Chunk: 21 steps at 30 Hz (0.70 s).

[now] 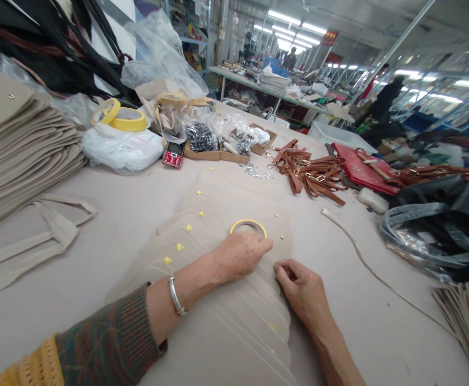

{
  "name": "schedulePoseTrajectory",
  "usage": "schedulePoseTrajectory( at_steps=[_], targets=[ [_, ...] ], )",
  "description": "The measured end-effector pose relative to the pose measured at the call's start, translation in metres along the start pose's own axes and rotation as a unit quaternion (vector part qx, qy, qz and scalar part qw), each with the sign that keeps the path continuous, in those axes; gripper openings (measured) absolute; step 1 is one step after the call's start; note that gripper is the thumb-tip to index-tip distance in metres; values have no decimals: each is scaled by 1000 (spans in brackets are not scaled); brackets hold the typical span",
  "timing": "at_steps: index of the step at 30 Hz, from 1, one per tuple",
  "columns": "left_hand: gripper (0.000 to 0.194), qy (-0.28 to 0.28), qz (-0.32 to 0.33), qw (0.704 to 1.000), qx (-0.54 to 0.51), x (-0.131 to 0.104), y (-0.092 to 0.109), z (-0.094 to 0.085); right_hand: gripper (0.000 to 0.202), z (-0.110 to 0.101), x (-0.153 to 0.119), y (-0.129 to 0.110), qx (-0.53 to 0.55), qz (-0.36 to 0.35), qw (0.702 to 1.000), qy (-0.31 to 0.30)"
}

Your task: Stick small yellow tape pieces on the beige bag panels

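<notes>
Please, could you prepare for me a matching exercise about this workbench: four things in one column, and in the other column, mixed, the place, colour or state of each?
Things:
1. left hand
2. right hand
3. bracelet
4. strap pile

Places, colours, states:
A. brown, heaped on the table
B. at the yellow tape roll, covering its near part
C. thumb and finger at the right edge of the beige pieces
D. silver-coloured

Right pairs: 1-B, 2-C, 3-D, 4-A

Tabletop [333, 254] lies open between fabric panels [234, 321] and pale cord [365, 262], with brown straps [309, 171] blocking the far end.
</notes>
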State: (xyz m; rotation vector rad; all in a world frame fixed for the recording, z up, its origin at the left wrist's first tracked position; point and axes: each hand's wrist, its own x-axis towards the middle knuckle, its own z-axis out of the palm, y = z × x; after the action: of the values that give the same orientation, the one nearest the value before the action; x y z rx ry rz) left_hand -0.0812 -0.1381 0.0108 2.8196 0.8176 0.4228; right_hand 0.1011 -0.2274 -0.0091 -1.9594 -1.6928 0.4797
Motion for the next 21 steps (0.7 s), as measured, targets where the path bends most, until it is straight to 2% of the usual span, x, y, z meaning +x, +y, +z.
schedulePoseTrajectory(
  at_steps=[2, 5, 6, 8, 10, 12, 14, 17, 21],
  targets=[
    [17, 24, 14, 999, -28, 0, -2, 1, 21, -4, 1, -1, 13, -1, 999, -30],
    [22, 58, 36, 994, -89, 0, -4, 2, 25, -11, 1, -1, 59, 20, 990, -124],
    [24, 65, 40, 992, -104, -1, -4, 2, 25, -13, 1, -1, 80, 23, 987, -136],
    [34, 73, 36, 989, -120, -2, -2, 4, 25, -14, 1, 0, 126, 15, 988, -92],
    [45, 71, 28, 990, -120, -4, 0, 6, 24, -13, 1, 0, 160, -12, 987, 5],
    [45, 64, 26, 991, -113, -5, 3, 7, 24, -11, 2, -3, 167, -63, 981, 77],
    [42, 59, 32, 992, -107, -5, 6, 9, 22, -10, 3, -7, 147, -129, 976, 99],
    [39, 57, 43, 992, -105, -4, 10, 9, 16, -10, 6, -14, 101, -206, 968, 97],
    [34, 49, 38, 990, -124, -3, 11, 8, 17, -8, 8, -18, 31, -239, 963, 120]
  ],
)
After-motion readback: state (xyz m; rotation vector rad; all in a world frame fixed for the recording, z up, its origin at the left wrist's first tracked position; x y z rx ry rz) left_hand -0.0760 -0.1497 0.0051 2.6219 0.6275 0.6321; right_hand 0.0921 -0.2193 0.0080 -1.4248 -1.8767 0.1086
